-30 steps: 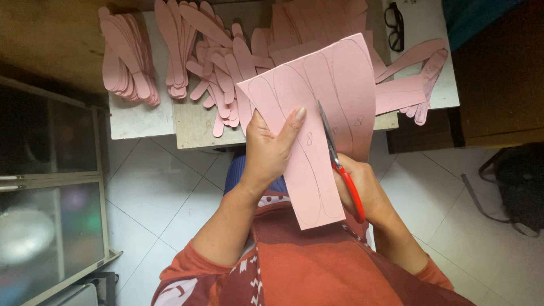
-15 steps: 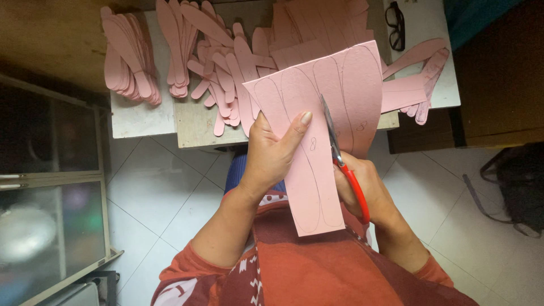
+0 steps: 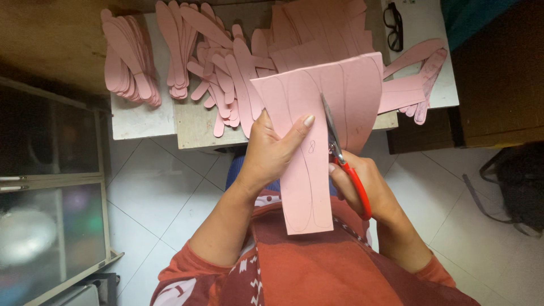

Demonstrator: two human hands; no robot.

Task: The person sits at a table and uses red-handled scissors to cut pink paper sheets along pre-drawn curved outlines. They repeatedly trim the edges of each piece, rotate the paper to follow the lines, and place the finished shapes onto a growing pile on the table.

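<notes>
**Cutting a pink sheet with scissors, seen from above**

The left hand [image 3: 272,156] holds a pink sheet [image 3: 326,124] marked with curved pencil outlines; its fingers [image 3: 297,131] are closed on the sheet, the thumb pressed flat on the upper face near the middle. The sheet is held in the air above the person's lap, its far edge reaching over the near edge of the counter [image 3: 198,127]. The right hand [image 3: 362,187] grips red-handled scissors [image 3: 343,161], fingers closed through the handle loops; the blades point away from the body and lie against the sheet along a drawn line. On the counter, well apart from the hands, lie stacks of pink cut-out strips [image 3: 181,51], more uncut pink sheets [image 3: 317,25] and a pair of black eyeglasses [image 3: 395,25]. White floor tiles [image 3: 158,187] show below.
</notes>
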